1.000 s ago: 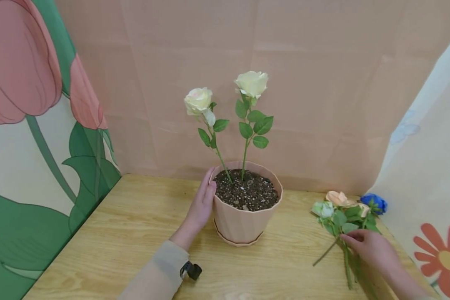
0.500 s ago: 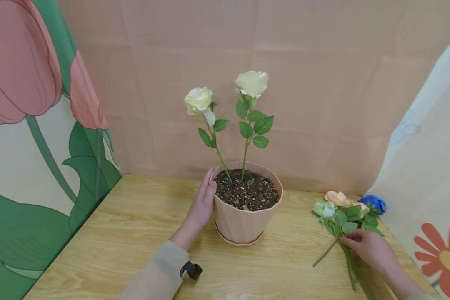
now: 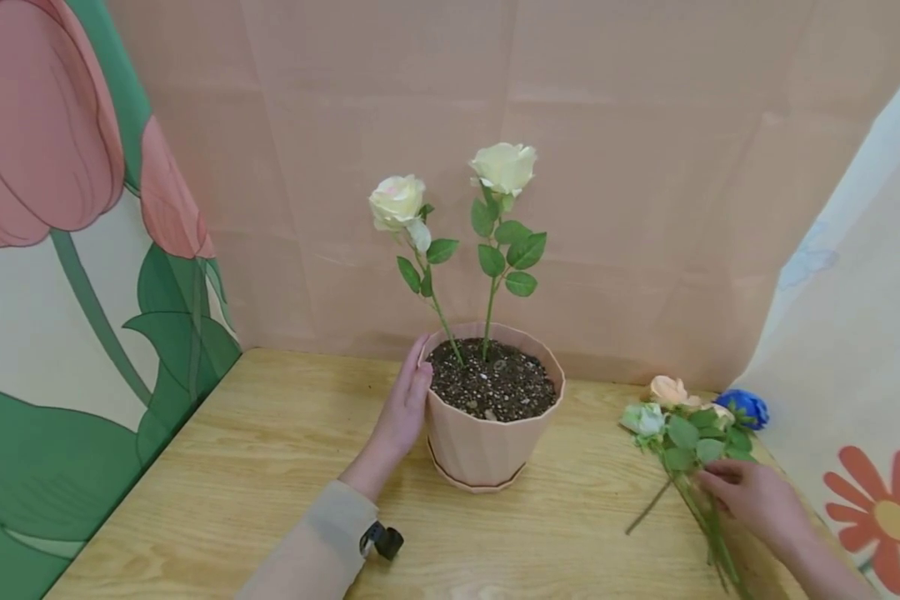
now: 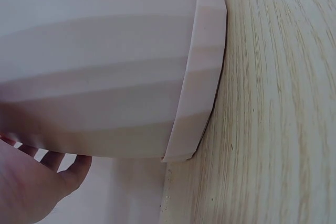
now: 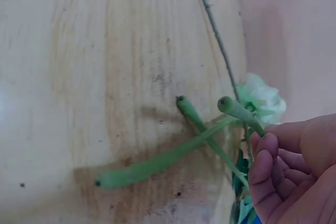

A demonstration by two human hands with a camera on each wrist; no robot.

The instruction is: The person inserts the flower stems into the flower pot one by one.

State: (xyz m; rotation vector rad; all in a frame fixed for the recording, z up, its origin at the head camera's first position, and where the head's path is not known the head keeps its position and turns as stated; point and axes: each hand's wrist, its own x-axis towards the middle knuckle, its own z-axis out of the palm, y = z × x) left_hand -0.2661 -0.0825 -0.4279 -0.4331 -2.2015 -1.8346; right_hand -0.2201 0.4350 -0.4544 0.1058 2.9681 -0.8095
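Observation:
My left hand [image 3: 401, 408] rests on the left side of a pink flowerpot [image 3: 487, 454], fingertips up at its rim; the left wrist view shows the pot's ribbed wall [image 4: 100, 72] and the fingers [image 4: 73, 174] against it. Dark soil [image 3: 495, 383] fills the pot. Two cream roses, one on the left [image 3: 397, 202] and a taller one [image 3: 504, 168], stand in it. At the right, my right hand [image 3: 757, 500] pinches a green flower stem [image 5: 240, 115] between thumb and fingers. Its cut end points away from the hand, over other stems [image 5: 157, 162].
Beside the right hand lie a pale green rose [image 3: 642, 419], a peach rose [image 3: 671, 390] and a blue flower [image 3: 746, 410], leaves overlapping. A thin brownish stem [image 3: 648, 506] sticks out leftward. The wooden table [image 3: 270, 467] meets a pink backdrop [image 3: 345, 167] behind.
The right hand has shifted slightly right, and the green stems' lower ends have swung to the right. The flower heads moved slightly left. The left hand and pot stay in place.

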